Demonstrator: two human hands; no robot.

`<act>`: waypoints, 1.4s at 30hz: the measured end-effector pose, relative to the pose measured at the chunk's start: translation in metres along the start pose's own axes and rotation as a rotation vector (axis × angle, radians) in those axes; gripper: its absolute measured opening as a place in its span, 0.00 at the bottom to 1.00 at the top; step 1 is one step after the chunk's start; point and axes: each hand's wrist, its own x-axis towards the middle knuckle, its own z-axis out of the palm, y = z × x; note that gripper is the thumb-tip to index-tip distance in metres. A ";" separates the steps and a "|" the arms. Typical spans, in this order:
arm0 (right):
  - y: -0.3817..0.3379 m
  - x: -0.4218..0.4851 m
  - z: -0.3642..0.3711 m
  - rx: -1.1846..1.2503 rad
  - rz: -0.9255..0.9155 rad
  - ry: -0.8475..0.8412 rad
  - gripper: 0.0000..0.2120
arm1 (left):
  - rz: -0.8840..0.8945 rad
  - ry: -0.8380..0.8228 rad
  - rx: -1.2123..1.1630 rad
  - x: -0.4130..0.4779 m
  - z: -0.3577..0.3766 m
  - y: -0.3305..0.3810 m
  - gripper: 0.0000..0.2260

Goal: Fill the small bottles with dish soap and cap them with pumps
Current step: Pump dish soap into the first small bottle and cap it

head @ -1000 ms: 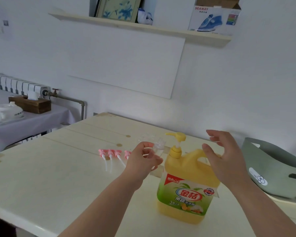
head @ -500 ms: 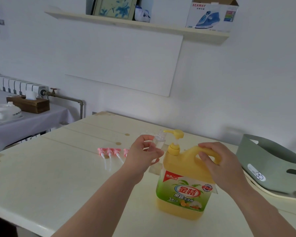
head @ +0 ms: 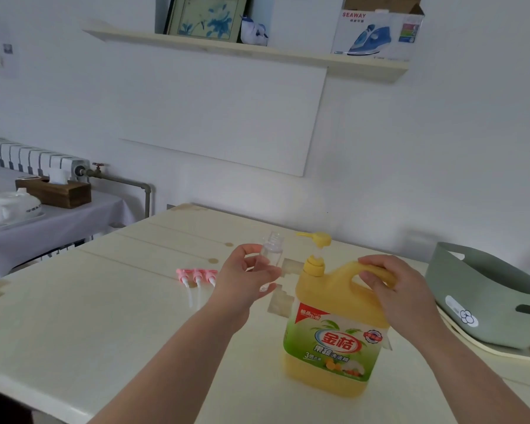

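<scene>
A large yellow dish soap jug (head: pixel 334 335) with a green label and a yellow pump on top stands on the pale table (head: pixel 83 316). My right hand (head: pixel 392 289) grips the jug's handle. My left hand (head: pixel 245 276) holds a small clear bottle (head: pixel 271 249) upright, its open neck just left of the jug's pump spout. Three pink pump caps (head: pixel 196 275) with white tubes lie side by side on the table, left of my left hand.
A grey-green plastic basin (head: pixel 487 298) sits at the table's right edge. A side table (head: pixel 43 224) with a purple cloth, a white teapot and a wooden tissue box stands at the far left. A wall shelf hangs above.
My right hand came down from the air and closed round the jug's handle. My left hand brought the small bottle up and closer to the pump spout.
</scene>
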 end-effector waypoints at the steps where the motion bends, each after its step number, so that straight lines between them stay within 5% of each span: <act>1: 0.004 0.003 0.000 -0.008 0.013 0.017 0.07 | -0.006 -0.002 0.008 0.001 0.000 -0.002 0.15; 17: 0.055 0.044 -0.006 0.002 0.041 0.071 0.06 | -0.064 -0.012 0.108 0.016 0.009 -0.037 0.15; 29: 0.034 0.038 -0.002 -0.223 -0.129 0.111 0.12 | -0.052 -0.064 0.111 0.016 0.019 -0.037 0.15; 42: -0.042 0.027 0.120 -0.130 -0.339 -0.211 0.14 | -0.016 0.065 0.182 0.014 -0.063 -0.023 0.16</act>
